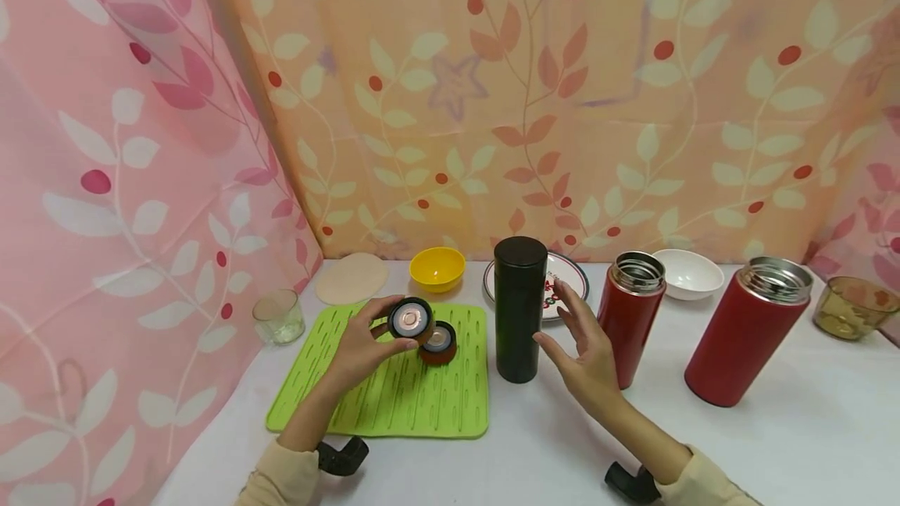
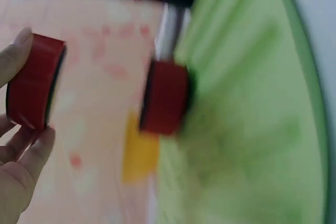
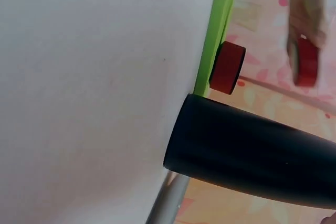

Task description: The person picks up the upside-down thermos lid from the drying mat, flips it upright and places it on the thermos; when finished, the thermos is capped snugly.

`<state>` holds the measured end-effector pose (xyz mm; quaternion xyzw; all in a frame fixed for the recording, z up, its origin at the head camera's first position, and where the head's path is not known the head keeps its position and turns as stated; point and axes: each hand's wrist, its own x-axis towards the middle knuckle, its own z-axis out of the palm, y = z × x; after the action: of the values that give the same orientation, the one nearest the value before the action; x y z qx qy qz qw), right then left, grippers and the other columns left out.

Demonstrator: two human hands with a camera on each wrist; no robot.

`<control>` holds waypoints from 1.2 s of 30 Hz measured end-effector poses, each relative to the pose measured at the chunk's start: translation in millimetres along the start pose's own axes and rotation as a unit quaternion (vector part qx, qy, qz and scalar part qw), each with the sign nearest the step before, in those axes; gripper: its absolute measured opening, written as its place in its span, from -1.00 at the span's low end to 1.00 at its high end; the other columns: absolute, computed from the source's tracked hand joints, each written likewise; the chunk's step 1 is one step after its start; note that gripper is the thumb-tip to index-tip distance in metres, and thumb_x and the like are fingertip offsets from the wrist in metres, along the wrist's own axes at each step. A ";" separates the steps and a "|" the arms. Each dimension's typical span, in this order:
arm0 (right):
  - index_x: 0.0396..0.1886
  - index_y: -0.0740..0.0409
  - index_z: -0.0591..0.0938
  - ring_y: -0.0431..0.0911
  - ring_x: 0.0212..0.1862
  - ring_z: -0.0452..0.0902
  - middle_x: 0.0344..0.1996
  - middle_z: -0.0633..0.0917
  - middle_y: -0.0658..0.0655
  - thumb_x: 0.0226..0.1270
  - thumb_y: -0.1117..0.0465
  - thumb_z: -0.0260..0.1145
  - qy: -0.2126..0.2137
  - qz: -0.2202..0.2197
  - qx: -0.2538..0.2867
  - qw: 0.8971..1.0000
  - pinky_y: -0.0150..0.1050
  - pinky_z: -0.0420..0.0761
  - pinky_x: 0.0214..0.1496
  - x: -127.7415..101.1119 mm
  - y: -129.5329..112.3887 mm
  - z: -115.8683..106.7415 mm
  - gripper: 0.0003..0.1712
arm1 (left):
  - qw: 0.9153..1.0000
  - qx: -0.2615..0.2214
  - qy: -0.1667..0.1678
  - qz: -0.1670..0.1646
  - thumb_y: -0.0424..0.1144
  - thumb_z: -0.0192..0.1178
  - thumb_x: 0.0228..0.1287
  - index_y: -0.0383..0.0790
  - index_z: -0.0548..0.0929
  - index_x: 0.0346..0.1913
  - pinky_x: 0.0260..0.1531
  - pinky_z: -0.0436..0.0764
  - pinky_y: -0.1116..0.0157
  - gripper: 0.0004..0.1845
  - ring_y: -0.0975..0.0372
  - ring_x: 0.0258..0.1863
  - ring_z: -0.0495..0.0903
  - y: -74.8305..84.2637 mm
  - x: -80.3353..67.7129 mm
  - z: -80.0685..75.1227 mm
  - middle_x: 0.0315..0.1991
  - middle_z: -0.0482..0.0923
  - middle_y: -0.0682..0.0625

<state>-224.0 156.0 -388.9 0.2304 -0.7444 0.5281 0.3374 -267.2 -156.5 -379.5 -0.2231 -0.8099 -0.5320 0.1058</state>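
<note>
My left hand (image 1: pixel 366 348) pinches a red bottle lid (image 1: pixel 411 320) between thumb and fingers, over the green mat (image 1: pixel 394 416). Its round underside faces me, with a black rim and a pale centre; the left wrist view shows the lid's glossy red side. Just beyond it a second red lid (image 1: pixel 437 348) sits on the mat. To the right of the mat, a black vacuum flask (image 1: pixel 519 318) stands upright with its top on. My right hand (image 1: pixel 587 358) is beside the flask, thumb and fingers spread apart, the thumb tip right at the flask's side.
Two lidless red flasks (image 1: pixel 636 326) with steel necks stand at the right. Toward the back are a yellow bowl (image 1: pixel 437 270), a decorated plate (image 1: pixel 573 276) and a white bowl (image 1: pixel 689 273). Glass cups (image 1: pixel 278 318) stand at both sides. Floral cloth (image 1: pixel 450 100) hangs behind.
</note>
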 end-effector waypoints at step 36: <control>0.23 0.55 0.27 -0.08 0.23 0.41 0.23 0.42 0.30 0.02 0.60 0.25 -0.072 -0.085 0.188 0.976 -0.36 0.45 0.13 -1.6 -33.5 -9.8 -0.30 | 0.971 -0.049 -0.076 0.220 -0.34 0.25 0.09 -0.28 0.45 0.17 -0.06 0.58 0.39 -0.47 0.16 -0.01 0.57 98.7 9.3 84.9 0.04 0.53 -0.14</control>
<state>-197.0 154.1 -366.9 0.3899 -0.6316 0.6101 0.2772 -223.0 -44.0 -330.2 -0.4408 -0.7196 -0.5159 0.1476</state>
